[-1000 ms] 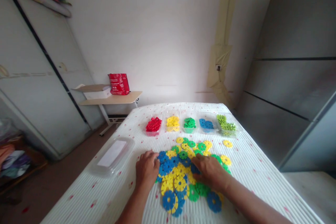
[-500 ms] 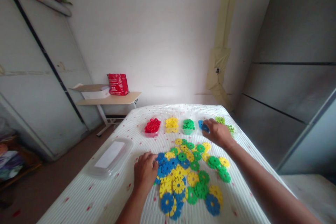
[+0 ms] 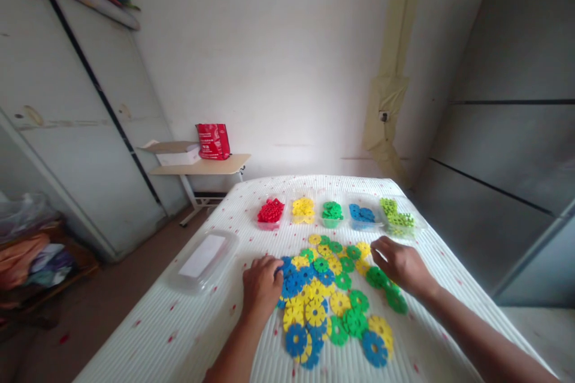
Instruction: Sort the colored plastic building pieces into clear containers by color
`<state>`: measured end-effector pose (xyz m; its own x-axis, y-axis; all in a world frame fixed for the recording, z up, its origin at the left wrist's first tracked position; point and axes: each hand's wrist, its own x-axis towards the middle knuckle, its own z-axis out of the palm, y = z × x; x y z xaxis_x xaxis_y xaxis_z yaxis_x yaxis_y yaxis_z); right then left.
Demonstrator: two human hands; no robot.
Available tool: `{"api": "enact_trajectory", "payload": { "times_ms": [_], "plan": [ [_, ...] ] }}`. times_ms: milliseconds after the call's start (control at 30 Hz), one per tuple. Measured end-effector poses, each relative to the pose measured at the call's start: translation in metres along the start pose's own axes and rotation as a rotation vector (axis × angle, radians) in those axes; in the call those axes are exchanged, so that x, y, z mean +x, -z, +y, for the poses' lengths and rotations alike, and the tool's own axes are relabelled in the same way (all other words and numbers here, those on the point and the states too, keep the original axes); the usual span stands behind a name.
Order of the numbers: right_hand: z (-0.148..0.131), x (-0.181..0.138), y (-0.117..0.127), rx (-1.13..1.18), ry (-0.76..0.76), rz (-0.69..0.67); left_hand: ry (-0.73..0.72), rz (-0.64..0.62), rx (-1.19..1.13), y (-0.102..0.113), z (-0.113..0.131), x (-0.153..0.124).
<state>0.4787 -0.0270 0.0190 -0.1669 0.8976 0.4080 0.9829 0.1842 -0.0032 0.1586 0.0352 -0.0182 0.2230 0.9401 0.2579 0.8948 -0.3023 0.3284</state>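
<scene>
A loose pile of flat, notched plastic discs lies on the table, with blue discs (image 3: 291, 282), yellow discs (image 3: 315, 312) and green discs (image 3: 354, 322) mixed together. My left hand (image 3: 262, 284) rests on the cloth at the pile's left edge, fingers loosely bent and touching the blue discs; nothing shows in its grasp. Over the right side of the pile is my right hand (image 3: 399, 263), empty, its fingers slightly bent and apart. Behind the pile stands a clear box of blue pieces (image 3: 362, 213).
Beside that box stand clear boxes of red pieces (image 3: 271, 210), yellow pieces (image 3: 303, 208), green pieces (image 3: 332, 212) and lime pieces (image 3: 396, 215). A clear lid (image 3: 179, 282) with white paper lies at left on the white ribbed cloth (image 3: 148, 317). A side table (image 3: 224, 166) holds a red bag (image 3: 213, 142).
My right hand has moved back from the blue box toward the pile, leaving the blue pieces in view. The left hand stays by the blue discs. The view has shifted slightly left.
</scene>
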Motion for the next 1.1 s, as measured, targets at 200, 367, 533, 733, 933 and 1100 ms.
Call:
{"api": "enact_trajectory", "payload": {
  "times_ms": [200, 367, 533, 733, 933, 1100],
  "plan": [
    [0.015, -0.029, -0.02, -0.038, -0.002, -0.004, -0.056, 0.04, -0.035, 0.008, 0.014, 0.006],
    [0.019, -0.026, -0.031, -0.035, -0.027, 0.003, -0.077, -0.066, 0.047, 0.012, 0.042, 0.026],
    [0.017, -0.026, -0.033, -0.014, -0.004, 0.032, -0.024, -0.171, 0.174, -0.001, 0.064, 0.045],
    [0.016, -0.027, -0.035, -0.032, -0.017, 0.012, -0.028, -0.156, 0.181, -0.011, 0.064, 0.046],
    [0.015, -0.026, -0.037, -0.054, 0.001, -0.005, -0.078, -0.12, 0.126, -0.003, 0.055, 0.043],
    [0.014, -0.026, -0.035, -0.047, 0.001, 0.006, -0.227, -0.115, 0.0, -0.006, 0.066, 0.041]
  ]
}}
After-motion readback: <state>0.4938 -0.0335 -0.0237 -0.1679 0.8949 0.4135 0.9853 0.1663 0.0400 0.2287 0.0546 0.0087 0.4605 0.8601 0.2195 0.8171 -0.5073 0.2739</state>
